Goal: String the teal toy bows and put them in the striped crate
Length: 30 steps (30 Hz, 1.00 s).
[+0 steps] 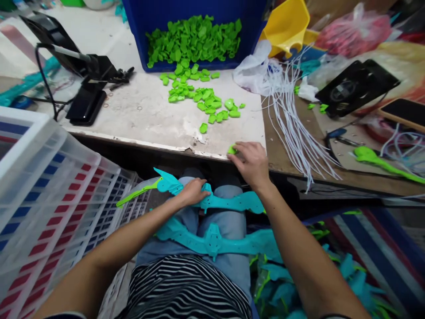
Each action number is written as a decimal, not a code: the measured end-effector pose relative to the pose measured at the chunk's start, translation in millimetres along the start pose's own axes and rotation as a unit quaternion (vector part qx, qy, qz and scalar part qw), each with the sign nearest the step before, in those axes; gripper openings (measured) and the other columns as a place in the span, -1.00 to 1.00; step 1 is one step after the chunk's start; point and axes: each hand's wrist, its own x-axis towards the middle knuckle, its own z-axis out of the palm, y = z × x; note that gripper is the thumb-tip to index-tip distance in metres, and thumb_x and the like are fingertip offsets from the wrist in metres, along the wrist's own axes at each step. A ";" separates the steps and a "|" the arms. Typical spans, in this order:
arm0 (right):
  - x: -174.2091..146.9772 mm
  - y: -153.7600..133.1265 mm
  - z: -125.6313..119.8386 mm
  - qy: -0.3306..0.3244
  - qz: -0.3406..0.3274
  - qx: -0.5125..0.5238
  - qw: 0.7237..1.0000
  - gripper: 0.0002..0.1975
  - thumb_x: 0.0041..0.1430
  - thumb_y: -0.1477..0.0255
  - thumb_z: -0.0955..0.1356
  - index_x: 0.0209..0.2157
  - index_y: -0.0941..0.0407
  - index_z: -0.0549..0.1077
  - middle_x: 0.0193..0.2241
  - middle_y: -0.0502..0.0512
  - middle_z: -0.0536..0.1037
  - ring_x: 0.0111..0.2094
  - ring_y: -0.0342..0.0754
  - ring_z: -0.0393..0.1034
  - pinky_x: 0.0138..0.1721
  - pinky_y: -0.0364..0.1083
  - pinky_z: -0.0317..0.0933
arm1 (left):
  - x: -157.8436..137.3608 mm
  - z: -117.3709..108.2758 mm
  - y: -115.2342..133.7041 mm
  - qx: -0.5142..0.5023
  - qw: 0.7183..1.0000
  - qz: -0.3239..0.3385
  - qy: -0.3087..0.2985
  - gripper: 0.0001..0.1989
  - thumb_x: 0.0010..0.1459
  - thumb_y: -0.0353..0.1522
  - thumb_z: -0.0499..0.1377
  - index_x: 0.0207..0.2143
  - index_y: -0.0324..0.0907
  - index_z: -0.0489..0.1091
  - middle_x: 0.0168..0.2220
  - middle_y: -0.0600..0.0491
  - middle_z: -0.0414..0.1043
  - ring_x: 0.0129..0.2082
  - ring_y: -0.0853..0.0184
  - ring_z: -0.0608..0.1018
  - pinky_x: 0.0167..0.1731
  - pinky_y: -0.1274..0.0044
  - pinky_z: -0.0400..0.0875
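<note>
My left hand [193, 192] is closed around a long turquoise bow-shaped plastic part [232, 202] held above my lap. At its left end sits a turquoise wing-like tip [168, 180] with a thin bright green strip [137, 193]. A second turquoise bow-shaped part [212, 241] lies across my thighs, closer to my body. My right hand [251, 163] is at the table's front edge, its fingertips pinching a small green plastic piece [232, 150]. Loose green pieces [207, 101] are scattered on the table beyond it.
A blue bin [137, 37] full of green pieces lies tipped toward me. White cords [292, 119] hang over the table edge at right, near a black fan [357, 86]. White plastic baskets [83, 186] stand left; a striped bag [375, 248] with turquoise parts is right. A black phone [86, 104] lies left.
</note>
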 end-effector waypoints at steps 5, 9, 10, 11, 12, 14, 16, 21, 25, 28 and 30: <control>-26.4 12.6 -5.5 -0.001 0.039 -0.009 0.999 -0.69 0.26 0.29 0.21 -0.12 0.10 0.49 -0.05 0.19 0.49 0.00 0.15 0.24 0.00 0.13 0.09 | -32.5 17.7 -3.2 0.041 0.985 0.148 0.078 -0.38 0.02 -0.33 0.24 0.13 -0.29 0.18 0.19 -0.26 0.16 0.20 0.06 0.25 0.12 0.28 0.22; -23.4 9.1 -7.0 0.016 0.048 0.003 0.999 -0.70 0.24 0.29 0.22 -0.13 0.09 0.50 -0.06 0.19 0.49 0.00 0.17 0.24 -0.01 0.16 0.10 | -43.4 16.7 -6.5 0.135 0.978 0.158 0.038 -0.37 0.00 -0.50 0.17 0.16 -0.26 0.13 0.23 -0.29 0.11 0.15 0.03 0.31 0.04 0.20 0.27; -25.6 5.1 -8.7 0.028 0.049 0.012 0.998 -0.70 0.24 0.29 0.22 -0.14 0.09 0.51 -0.07 0.20 0.50 -0.01 0.16 0.26 -0.01 0.16 0.12 | -40.5 12.6 -5.7 0.140 0.978 0.154 0.027 -0.40 0.00 -0.51 0.15 0.14 -0.26 0.16 0.19 -0.28 0.17 0.12 0.05 0.35 0.02 0.23 0.29; -30.3 -0.2 -10.8 0.040 0.046 0.025 0.998 -0.70 0.25 0.28 0.22 -0.15 0.08 0.51 -0.08 0.19 0.50 -0.02 0.15 0.28 -0.01 0.16 0.13 | -35.6 6.8 -4.3 0.138 0.978 0.153 0.017 -0.44 0.01 -0.49 0.15 0.11 -0.27 0.20 0.14 -0.25 0.26 0.07 0.07 0.39 0.00 0.26 0.30; -37.8 -6.4 -12.7 0.052 0.039 0.039 0.997 -0.71 0.25 0.28 0.23 -0.15 0.07 0.51 -0.08 0.19 0.51 -0.02 0.14 0.30 0.00 0.16 0.15 | -29.3 -0.3 -2.7 0.128 0.980 0.155 0.008 -0.49 0.02 -0.46 0.16 0.07 -0.27 0.25 0.07 -0.22 0.34 0.03 0.10 0.43 -0.02 0.30 0.32; -60.1 -20.1 -14.1 0.061 0.014 0.069 0.996 -0.72 0.25 0.28 0.24 -0.13 0.06 0.49 -0.06 0.17 0.51 -0.02 0.11 0.32 0.01 0.17 0.17 | -14.1 -17.1 0.1 0.096 0.983 0.156 -0.008 -0.60 0.03 -0.37 0.18 -0.04 -0.26 0.35 -0.05 -0.15 0.43 -0.06 0.15 0.47 -0.07 0.39 0.34; -87.5 -32.5 -9.6 0.048 -0.026 0.091 0.994 -0.75 0.24 0.31 0.27 -0.13 0.06 0.49 -0.07 0.16 0.53 -0.03 0.09 0.35 -0.01 0.15 0.21 | 1.6 -33.8 1.2 0.054 0.986 0.152 -0.030 -0.65 0.05 -0.28 0.19 -0.12 -0.26 0.41 -0.13 -0.10 0.46 -0.13 0.19 0.49 -0.14 0.46 0.34; -129.5 -44.1 21.8 0.037 -0.124 0.076 0.989 -0.80 0.25 0.42 0.28 -0.17 0.16 0.51 -0.11 0.21 0.56 -0.07 0.03 0.38 -0.09 0.05 0.28 | 30.3 -56.4 -1.5 -0.062 0.980 0.157 -0.107 -0.60 0.03 -0.19 0.18 -0.19 -0.33 0.45 -0.32 0.02 0.47 -0.30 0.30 0.45 -0.30 0.57 0.27; -125.1 -42.3 38.7 0.044 -0.166 0.031 0.985 -0.79 0.25 0.48 0.27 -0.15 0.18 0.50 -0.09 0.23 0.55 -0.03 0.04 0.36 -0.08 0.04 0.26 | 38.4 -56.6 -2.5 -0.114 0.966 0.171 -0.154 -0.53 0.06 -0.06 0.09 -0.40 -0.35 0.45 -0.55 0.12 0.27 -0.49 0.43 0.28 -0.46 0.59 0.13; -122.0 -41.1 43.4 0.043 -0.164 0.008 0.986 -0.79 0.25 0.49 0.27 -0.13 0.15 0.51 -0.08 0.20 0.55 -0.04 0.04 0.35 -0.09 0.05 0.26 | 39.7 -55.3 -3.5 -0.137 0.960 0.176 -0.168 -0.50 0.03 -0.01 0.09 -0.49 -0.33 0.41 -0.60 0.15 0.16 -0.53 0.46 0.19 -0.50 0.58 0.05; -123.4 -40.2 45.9 0.039 -0.149 -0.004 0.988 -0.78 0.25 0.50 0.27 -0.13 0.13 0.50 -0.08 0.19 0.55 -0.03 0.05 0.34 -0.08 0.07 0.24 | 40.1 -55.1 -4.2 -0.148 0.957 0.181 -0.173 -0.52 0.03 -0.02 0.08 -0.51 -0.31 0.39 -0.59 0.14 0.17 -0.52 0.45 0.19 -0.49 0.58 0.06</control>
